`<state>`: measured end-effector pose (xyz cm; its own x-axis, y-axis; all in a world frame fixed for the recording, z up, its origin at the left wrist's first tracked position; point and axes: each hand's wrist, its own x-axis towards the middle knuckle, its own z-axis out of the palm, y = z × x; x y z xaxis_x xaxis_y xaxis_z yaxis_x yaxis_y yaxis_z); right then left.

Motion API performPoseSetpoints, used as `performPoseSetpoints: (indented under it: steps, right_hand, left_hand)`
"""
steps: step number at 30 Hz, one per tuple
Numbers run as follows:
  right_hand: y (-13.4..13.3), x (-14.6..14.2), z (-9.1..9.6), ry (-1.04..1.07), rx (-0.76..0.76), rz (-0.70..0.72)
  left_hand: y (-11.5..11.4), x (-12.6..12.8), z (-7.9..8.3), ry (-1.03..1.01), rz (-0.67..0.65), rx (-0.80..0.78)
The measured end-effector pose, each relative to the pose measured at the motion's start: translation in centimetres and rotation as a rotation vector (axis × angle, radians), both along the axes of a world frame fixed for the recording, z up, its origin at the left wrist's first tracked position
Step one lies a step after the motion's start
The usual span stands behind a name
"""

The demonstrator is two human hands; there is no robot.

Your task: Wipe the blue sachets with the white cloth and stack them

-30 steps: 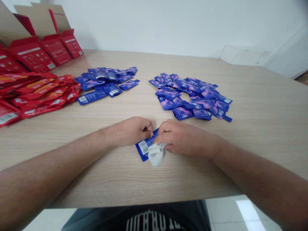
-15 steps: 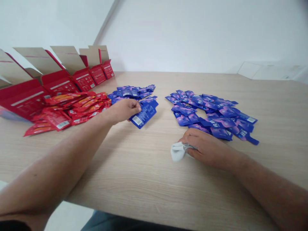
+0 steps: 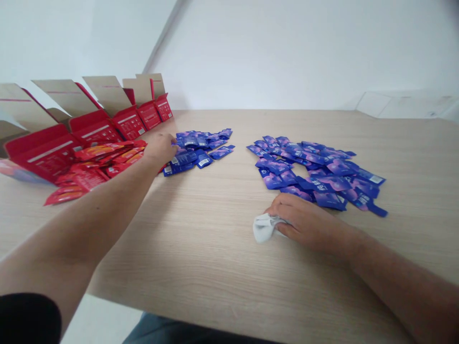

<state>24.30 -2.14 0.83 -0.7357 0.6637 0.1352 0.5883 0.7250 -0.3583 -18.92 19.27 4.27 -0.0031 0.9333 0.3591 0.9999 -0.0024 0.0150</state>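
My left hand [image 3: 161,147] is over the left edge of a small pile of blue sachets [image 3: 190,139], beside the red ones. Its fingers are bent and closed; the fingertips reach the blue sachets, and whatever they hold is hidden. Several blue sachets [image 3: 181,157] lie just in front of these fingers, some with barcodes upward. My right hand [image 3: 299,217] rests low over the table, closed around a crumpled white cloth or tissue [image 3: 264,228]. Just beyond it spreads a larger pile of blue-purple sachets [image 3: 322,177], lying loosely over one another.
Left of my left forearm is a heap of red sachets [image 3: 95,167]. A row of red cardboard boxes [image 3: 96,131] with raised flaps stands behind it. All lie on a wood-grain table [image 3: 201,239] against a white wall. A white object [image 3: 398,106] is at the back right.
My left hand has moved left and away from me, from the middle to the left blue pile. The sachet it held up no longer shows in it. My right hand has barely moved.
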Motion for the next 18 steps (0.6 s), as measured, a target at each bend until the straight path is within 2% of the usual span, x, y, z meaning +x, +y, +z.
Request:
performPoseSetpoints:
  steps: [4,8,12,14,18]
  right_hand:
    - [0.2,0.0,-0.3,0.026,0.052,0.016]
    - [0.3,-0.1,-0.4,0.055,0.102,0.035]
    - [0.2,-0.1,-0.2,0.082,0.127,0.041]
    - [0.2,-0.1,-0.1,0.088,0.136,0.046]
    - [0.3,-0.2,-0.1,0.086,0.151,0.049]
  left_hand:
    - [-1.7,2.6,0.5,-0.044,-0.098,0.124]
    - [-3.6,7.5,0.7,-0.141,-0.246,0.011]
    - [-5.2,14.2,-0.7,-0.167,-0.458,-0.098]
    - [-5.7,17.6,-1.6,-0.114,-0.567,-0.117]
    - [-5.3,22.9,-3.0,-0.087,-0.62,-0.109]
